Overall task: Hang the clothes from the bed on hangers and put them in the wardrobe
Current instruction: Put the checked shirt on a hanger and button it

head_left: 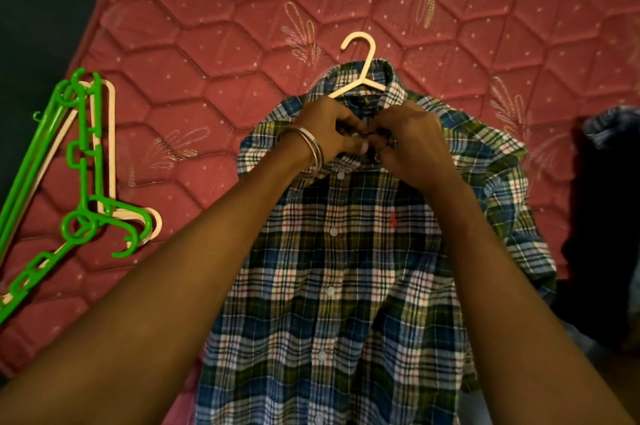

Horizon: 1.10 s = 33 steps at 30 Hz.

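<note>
A plaid shirt in blue, green and white lies flat on the red quilted mattress, buttoned down its front. A cream hanger sits inside its collar, hook pointing away from me. My left hand, with bangles at the wrist, and my right hand meet at the collar opening. Both pinch the shirt's placket near the top button. The button itself is hidden under my fingers.
A pile of green hangers and cream hangers lies on the mattress at the left. Dark clothes and a blue garment sit at the right edge. The mattress's left edge borders a dark floor.
</note>
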Available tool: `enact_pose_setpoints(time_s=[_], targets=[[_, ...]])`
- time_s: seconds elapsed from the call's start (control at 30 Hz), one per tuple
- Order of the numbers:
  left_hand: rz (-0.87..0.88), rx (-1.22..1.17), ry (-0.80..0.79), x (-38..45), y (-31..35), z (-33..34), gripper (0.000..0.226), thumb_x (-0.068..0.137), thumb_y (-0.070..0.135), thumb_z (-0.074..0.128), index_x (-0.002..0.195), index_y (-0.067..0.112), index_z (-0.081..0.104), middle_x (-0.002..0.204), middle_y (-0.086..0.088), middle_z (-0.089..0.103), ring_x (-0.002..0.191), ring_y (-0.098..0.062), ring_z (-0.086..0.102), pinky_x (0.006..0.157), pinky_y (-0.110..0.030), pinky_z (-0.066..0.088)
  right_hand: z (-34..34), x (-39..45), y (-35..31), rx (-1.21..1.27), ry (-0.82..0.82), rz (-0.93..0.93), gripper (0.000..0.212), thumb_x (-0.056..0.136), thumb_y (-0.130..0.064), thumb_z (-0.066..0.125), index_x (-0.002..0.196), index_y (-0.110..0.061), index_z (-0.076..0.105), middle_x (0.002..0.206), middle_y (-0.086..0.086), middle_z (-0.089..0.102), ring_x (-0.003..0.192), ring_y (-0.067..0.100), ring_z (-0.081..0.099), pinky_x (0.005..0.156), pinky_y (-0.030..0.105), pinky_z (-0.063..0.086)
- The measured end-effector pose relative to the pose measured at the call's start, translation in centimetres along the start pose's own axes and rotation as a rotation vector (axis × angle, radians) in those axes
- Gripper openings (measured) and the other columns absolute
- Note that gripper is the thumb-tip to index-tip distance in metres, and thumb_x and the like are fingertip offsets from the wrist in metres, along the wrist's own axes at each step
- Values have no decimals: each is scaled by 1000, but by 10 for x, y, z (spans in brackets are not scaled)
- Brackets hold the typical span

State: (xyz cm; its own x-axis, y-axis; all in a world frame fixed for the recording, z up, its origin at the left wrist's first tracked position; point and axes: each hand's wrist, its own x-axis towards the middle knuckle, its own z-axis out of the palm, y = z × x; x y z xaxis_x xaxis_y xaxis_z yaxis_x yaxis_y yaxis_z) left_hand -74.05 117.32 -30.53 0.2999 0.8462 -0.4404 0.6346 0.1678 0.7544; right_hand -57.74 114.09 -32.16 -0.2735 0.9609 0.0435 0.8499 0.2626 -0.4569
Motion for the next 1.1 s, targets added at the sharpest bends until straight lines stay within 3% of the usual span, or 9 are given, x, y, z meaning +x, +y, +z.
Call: enact_pose_setpoints(time_s=[0.23,0.37,0.5,0.63,0.73,0.83,0.93,1.03,1.1], targets=[[-59,99,283,3,-9,21,12,77,17,73,89,17,76,89,-6,72,93,-26,63,90,-43,47,0,12,1,44,-109,43,17,79,-15,69,94,-8,68,92,9,64,101,31,50,82,48,45],[-128,5,324,5,-4,25,10,79,15,71,86,18,76,89,-3,73,92,-24,64,88,-44,49,1,8,4,165,-62,53,21,80,-14,71,98,-6,65,90,10,66,94,28,54,75,31,40],[-168,22,265,7,-3,20,9,84,18,68,89,16,75,94,-3,72,94,-25,62,90,-47,47,-10,12,3,368,-134,118,41,79,-6,74,112,-9,50,98,3,70,85,15,63,67,6,42],[-145,-60,219,8,6,18,9,86,8,62,87,11,71,87,-6,68,88,-24,62,79,-32,50,-18,13,2,426,-131,133,38,80,-1,66,112,-11,48,96,2,70,85,18,67,73,37,56],[-59,-166,245,8,3,18,22,81,-4,58,92,15,62,79,-2,64,78,-19,62,71,-30,51,-17,12,0,473,-99,147,38,79,-4,67,110,-10,48,87,-1,69,74,23,65,66,41,54],[-42,-261,249,6,2,19,29,81,-10,54,104,6,54,72,2,58,69,-7,56,64,-21,49,-12,12,0,505,-59,186,36,78,-7,68,108,-10,47,79,0,68,61,24,59,57,37,51],[4,-257,244,10,0,17,28,81,-11,55,104,6,52,72,5,56,72,-11,56,69,-24,48,-6,11,-2,522,-8,254,33,78,-8,69,105,-10,50,75,-2,64,50,6,47,52,25,42],[13,-212,237,9,-6,18,29,82,-6,58,106,7,50,73,3,55,76,-16,57,75,-33,50,0,9,-1,590,-49,307,26,83,-9,69,104,-9,54,75,-7,62,53,0,48,53,16,42],[-30,-271,216,7,-6,20,31,83,-5,60,110,8,48,72,0,56,72,-15,57,73,-30,50,1,7,1,710,-99,330,27,84,-14,72,105,-14,55,79,-2,63,63,6,56,59,20,48]])
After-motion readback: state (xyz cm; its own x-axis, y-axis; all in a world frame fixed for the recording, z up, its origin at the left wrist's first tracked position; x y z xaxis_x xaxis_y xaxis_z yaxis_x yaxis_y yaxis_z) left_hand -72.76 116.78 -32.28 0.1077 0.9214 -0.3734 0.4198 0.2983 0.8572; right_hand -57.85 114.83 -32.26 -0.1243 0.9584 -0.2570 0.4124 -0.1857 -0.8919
